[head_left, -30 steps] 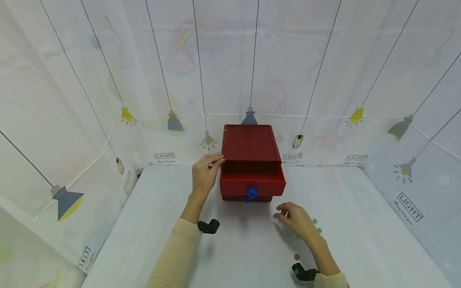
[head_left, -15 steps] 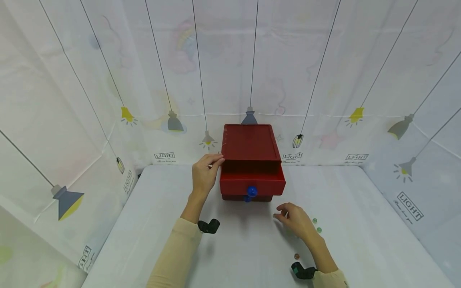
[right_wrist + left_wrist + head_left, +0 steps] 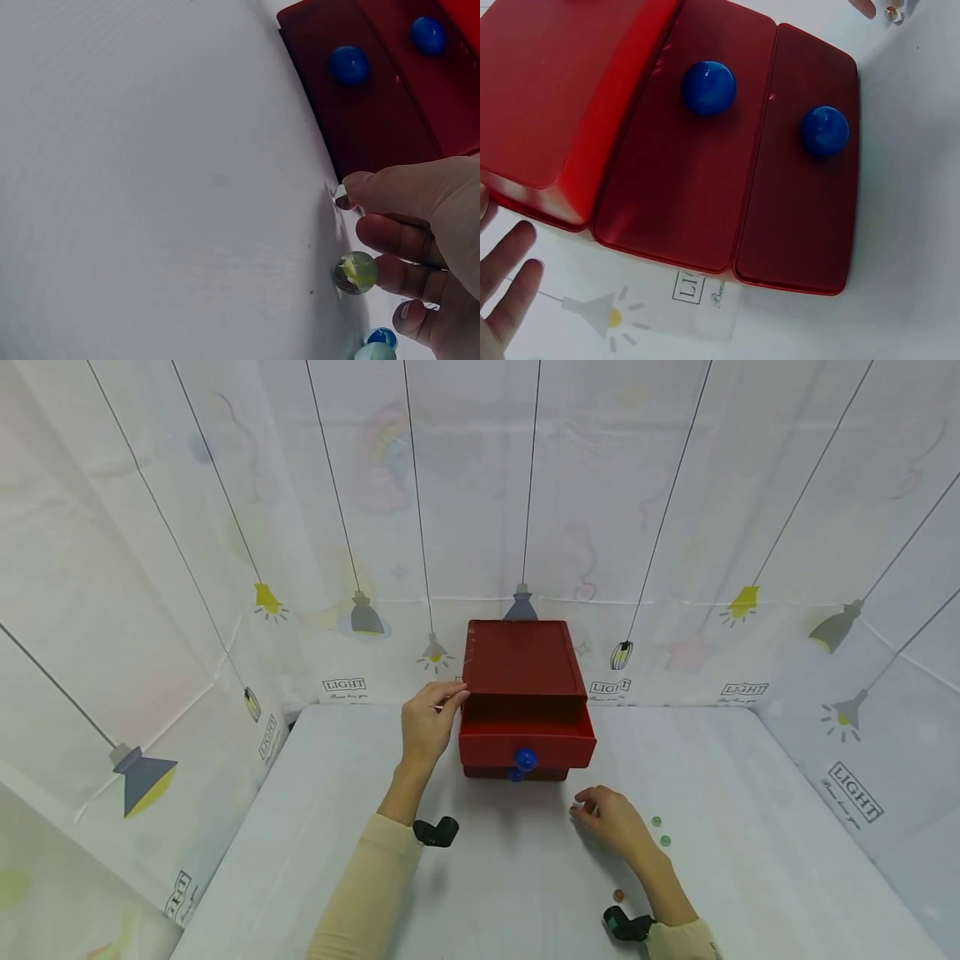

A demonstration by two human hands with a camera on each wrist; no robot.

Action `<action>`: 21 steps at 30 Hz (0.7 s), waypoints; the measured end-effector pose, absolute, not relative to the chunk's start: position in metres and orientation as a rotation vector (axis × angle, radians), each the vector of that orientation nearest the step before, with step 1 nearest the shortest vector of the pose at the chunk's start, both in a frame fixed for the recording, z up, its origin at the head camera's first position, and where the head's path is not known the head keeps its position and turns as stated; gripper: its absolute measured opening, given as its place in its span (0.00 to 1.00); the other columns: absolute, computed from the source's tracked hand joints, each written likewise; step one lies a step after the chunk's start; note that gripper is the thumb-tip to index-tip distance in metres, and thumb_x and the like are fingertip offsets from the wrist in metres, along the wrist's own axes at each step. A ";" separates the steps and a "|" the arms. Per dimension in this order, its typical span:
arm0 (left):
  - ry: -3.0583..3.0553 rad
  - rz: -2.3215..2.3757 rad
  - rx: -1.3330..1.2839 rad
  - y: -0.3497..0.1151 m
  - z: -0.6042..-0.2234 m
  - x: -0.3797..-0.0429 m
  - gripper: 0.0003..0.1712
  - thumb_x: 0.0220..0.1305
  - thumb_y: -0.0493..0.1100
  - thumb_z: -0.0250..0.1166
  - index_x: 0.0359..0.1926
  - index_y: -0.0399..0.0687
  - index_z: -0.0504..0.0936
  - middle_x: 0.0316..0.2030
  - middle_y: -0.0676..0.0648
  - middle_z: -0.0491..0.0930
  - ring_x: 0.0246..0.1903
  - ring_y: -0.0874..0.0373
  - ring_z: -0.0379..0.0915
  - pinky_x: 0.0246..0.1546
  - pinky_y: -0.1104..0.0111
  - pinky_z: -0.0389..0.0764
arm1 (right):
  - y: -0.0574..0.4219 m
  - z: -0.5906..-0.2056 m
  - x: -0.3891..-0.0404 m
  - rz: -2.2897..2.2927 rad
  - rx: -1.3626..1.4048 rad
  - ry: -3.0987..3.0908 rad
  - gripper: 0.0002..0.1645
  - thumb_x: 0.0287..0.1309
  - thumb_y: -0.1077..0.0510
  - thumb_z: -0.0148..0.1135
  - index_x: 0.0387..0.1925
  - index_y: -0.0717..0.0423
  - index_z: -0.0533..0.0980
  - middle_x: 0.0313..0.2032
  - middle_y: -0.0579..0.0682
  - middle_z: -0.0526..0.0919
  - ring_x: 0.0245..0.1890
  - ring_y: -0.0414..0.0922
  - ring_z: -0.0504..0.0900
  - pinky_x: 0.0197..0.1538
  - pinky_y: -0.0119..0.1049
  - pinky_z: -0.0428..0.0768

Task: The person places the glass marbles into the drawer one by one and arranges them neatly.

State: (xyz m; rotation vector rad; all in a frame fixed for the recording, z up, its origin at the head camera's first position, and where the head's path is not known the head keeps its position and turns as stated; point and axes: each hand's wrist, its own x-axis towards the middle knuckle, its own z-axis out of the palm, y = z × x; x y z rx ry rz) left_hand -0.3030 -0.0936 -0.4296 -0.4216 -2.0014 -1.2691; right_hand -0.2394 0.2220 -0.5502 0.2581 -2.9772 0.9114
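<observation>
I find a small clear glass marble with brown inside (image 3: 342, 198) at the thumb tip of the right hand (image 3: 611, 818), near the lower right front of a boxy, glossy red plastic chest of drawers (image 3: 522, 657). The fingers of that hand are curved, and my head view shows a gap between thumb and forefinger; whether they grip the marble I cannot tell. A clear glass marble with a yellow swirl (image 3: 356, 272) lies just beside another fingertip.

The left hand (image 3: 426, 722) is at the chest's upper left front edge, its fingers loosely bent and parted; I see nothing held in them. The top drawer (image 3: 487, 750) is pulled out, and the two drawers beneath are closed. Their fronts carry round blue knobs (image 3: 709, 88).

Further out, I record two green glass marbles (image 3: 656, 821) to the right of the right hand and a round brown marble (image 3: 618, 895) left of its forearm, near a black wrist mount (image 3: 628, 924). Cream sleeves (image 3: 371, 885) cover both arms. Everything rests on a white worktop (image 3: 495, 893), backed by a pale curtain (image 3: 480, 518) printed with hanging lamps.
</observation>
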 end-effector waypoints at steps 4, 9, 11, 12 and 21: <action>-2.004 -1.272 -0.420 -0.094 -0.429 -0.303 0.09 0.63 0.41 0.71 0.42 0.44 0.91 0.41 0.47 0.89 0.39 0.56 0.86 0.40 0.70 0.86 | 0.221 -0.555 -0.240 0.890 0.267 -2.975 0.14 0.59 0.54 0.70 0.45 0.56 0.83 0.32 0.45 0.82 0.31 0.40 0.76 0.35 0.31 0.78; -2.008 -1.290 -0.419 -0.094 -0.429 -0.303 0.09 0.63 0.42 0.71 0.42 0.44 0.90 0.41 0.47 0.89 0.41 0.56 0.86 0.40 0.69 0.87 | 0.221 -0.558 -0.241 0.862 0.294 -2.948 0.11 0.58 0.56 0.70 0.42 0.55 0.84 0.31 0.44 0.82 0.30 0.39 0.76 0.35 0.32 0.78; -2.014 -1.299 -0.414 -0.094 -0.429 -0.303 0.09 0.63 0.42 0.70 0.43 0.44 0.90 0.41 0.47 0.89 0.41 0.57 0.86 0.40 0.70 0.87 | 0.220 -0.559 -0.242 0.856 0.303 -2.942 0.09 0.58 0.57 0.70 0.40 0.54 0.84 0.30 0.44 0.82 0.30 0.38 0.76 0.34 0.32 0.78; -2.018 -1.300 -0.411 -0.094 -0.429 -0.303 0.09 0.63 0.42 0.70 0.43 0.44 0.90 0.41 0.47 0.89 0.41 0.57 0.86 0.40 0.70 0.87 | 0.220 -0.559 -0.242 0.861 0.304 -2.941 0.08 0.58 0.57 0.70 0.39 0.53 0.84 0.30 0.44 0.81 0.30 0.38 0.76 0.34 0.32 0.78; -2.017 -1.308 -0.407 -0.094 -0.430 -0.303 0.09 0.63 0.42 0.70 0.43 0.44 0.90 0.41 0.47 0.89 0.39 0.57 0.86 0.38 0.71 0.86 | 0.219 -0.561 -0.243 0.827 0.315 -2.945 0.04 0.58 0.58 0.70 0.36 0.51 0.85 0.30 0.43 0.81 0.29 0.38 0.75 0.34 0.32 0.77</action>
